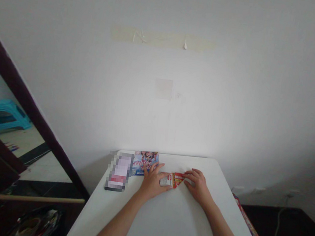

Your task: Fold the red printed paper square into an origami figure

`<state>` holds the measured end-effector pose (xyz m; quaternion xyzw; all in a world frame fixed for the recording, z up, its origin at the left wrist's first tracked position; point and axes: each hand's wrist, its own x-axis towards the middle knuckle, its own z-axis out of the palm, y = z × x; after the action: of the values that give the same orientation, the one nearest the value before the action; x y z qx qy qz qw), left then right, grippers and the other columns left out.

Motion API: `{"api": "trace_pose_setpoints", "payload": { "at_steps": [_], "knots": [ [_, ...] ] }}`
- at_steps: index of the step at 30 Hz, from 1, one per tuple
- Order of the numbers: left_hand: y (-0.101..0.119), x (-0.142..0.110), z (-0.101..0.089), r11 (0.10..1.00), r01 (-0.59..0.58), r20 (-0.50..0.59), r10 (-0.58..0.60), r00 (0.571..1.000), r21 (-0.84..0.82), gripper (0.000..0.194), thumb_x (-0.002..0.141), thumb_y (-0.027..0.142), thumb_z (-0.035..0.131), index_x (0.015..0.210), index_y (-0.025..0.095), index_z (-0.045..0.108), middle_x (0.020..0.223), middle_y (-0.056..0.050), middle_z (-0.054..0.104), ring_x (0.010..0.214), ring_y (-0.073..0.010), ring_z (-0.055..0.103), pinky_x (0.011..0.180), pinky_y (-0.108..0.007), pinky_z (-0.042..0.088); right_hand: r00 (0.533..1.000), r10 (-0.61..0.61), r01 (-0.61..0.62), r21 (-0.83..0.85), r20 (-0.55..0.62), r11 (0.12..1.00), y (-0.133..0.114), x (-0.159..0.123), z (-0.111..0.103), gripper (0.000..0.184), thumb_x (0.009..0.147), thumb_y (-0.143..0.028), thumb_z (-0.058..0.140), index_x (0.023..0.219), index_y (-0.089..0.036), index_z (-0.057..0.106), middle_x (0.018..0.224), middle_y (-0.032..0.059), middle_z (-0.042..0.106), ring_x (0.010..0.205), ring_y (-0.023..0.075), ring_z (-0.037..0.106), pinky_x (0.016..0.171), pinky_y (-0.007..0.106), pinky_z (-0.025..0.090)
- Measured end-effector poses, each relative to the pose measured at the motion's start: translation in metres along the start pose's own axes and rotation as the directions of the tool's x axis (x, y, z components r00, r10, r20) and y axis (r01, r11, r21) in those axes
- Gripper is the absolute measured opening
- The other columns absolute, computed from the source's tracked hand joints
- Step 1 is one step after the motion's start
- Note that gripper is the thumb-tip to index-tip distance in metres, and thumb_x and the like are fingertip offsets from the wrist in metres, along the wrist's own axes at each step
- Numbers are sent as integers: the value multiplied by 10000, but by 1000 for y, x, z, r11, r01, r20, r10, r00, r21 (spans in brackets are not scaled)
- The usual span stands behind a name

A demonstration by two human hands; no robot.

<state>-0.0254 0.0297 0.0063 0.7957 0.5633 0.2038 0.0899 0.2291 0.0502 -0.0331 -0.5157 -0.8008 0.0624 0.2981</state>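
Observation:
A small red and white paper packet (172, 179) lies on the white table (165, 228) near its far edge. My left hand (152, 182) rests flat on the table, fingers spread, its thumb side pressing the packet's left end. My right hand (197, 184) has its fingers curled, pinching the packet's right end. A colourful printed card (144, 161) lies just behind my left hand, partly under its fingertips.
A dark flat phone-like thing (119, 172) lies at the table's far left corner. A white wall stands right behind the table. At left are a dark sloping frame (30, 108), a blue stool (1, 115) and a wooden stick (40, 198).

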Motion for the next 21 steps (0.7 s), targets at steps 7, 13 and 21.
{"api": "trace_pose_setpoints", "payload": {
  "at_steps": [7, 13, 21],
  "knots": [
    [-4, 2, 2, 1000, -9, -45, 8, 999, -25, 318, 811, 555, 670, 1077, 396, 738, 1444, 5, 524, 1384, -329, 350, 1159, -678, -58, 1000, -6, 7, 4, -15, 1000, -1, -1, 1, 290, 874, -348, 587, 1136, -341, 711, 1137, 49, 678, 1193, 263, 526, 1021, 452, 434],
    [-6, 4, 4, 998, -8, -62, 4, 998, -66, 225, 856, 491, 647, 1007, 373, 765, 1421, 4, 551, 1392, -302, 353, 1175, -654, -54, 1000, 4, -4, 26, -11, 1000, -4, -1, 3, 250, 884, -377, 593, 1088, -341, 733, 1098, 64, 664, 1166, 270, 525, 1012, 462, 439],
    [-10, 6, 6, 993, -46, -169, 27, 985, -111, 199, 842, 461, 678, 1002, 381, 765, 1352, -7, 606, 1345, -289, 411, 1188, -641, 3, 998, -17, 20, 54, -60, 998, -4, 0, 1, 223, 926, -371, 556, 1038, -354, 748, 1039, 51, 685, 1135, 250, 540, 981, 419, 457]
  ]
}}
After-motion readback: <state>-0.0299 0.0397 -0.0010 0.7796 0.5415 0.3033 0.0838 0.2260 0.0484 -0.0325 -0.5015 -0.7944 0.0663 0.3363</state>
